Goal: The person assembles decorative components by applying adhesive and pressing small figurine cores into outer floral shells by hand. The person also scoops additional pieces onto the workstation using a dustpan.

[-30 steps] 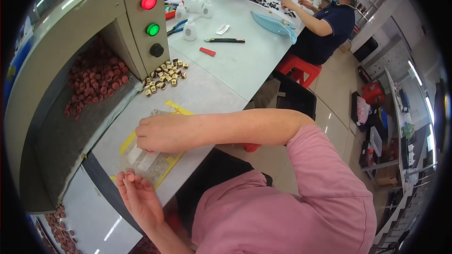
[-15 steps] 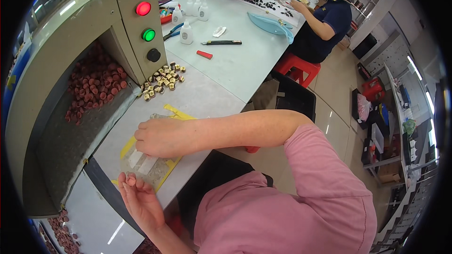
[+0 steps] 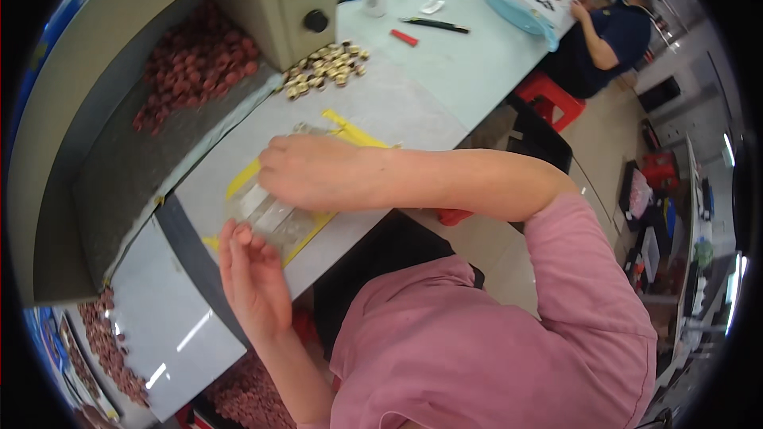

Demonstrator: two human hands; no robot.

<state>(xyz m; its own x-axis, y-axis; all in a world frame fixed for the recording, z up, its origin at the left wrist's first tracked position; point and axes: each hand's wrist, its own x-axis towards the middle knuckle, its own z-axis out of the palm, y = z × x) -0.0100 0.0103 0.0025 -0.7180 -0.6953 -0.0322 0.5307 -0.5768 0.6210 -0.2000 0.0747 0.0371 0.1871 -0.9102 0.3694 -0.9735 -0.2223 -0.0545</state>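
Note:
My left hand (image 3: pixel 258 282) is raised palm inward beside the near-left corner of a clear sheet (image 3: pixel 294 230) edged with yellow tape. Its thumb and fingertips pinch a small reddish round piece (image 3: pixel 243 233), partly hidden by the fingers. My right hand (image 3: pixel 318 172) reaches across from the right, back upward, over the middle of the sheet. Its fingers curl downward and their tips are hidden, so what they hold cannot be seen. Below the right hand, a white strip (image 3: pixel 269 216) lies on the sheet.
A beige machine housing (image 3: pixel 274 16) with a green lit button holds a heap of reddish round pieces (image 3: pixel 199 59). Small cream-and-dark pieces (image 3: pixel 326 70) lie beside it. Farther back are a craft knife (image 3: pixel 435 25), a red cap (image 3: pixel 404 37) and a blue tray (image 3: pixel 517 20). A co-worker (image 3: pixel 608 40) sits beyond.
The view has shifted, so the bench and machine appear higher and turned. My left hand still pinches the small piece; my right hand stays over the taped sheet.

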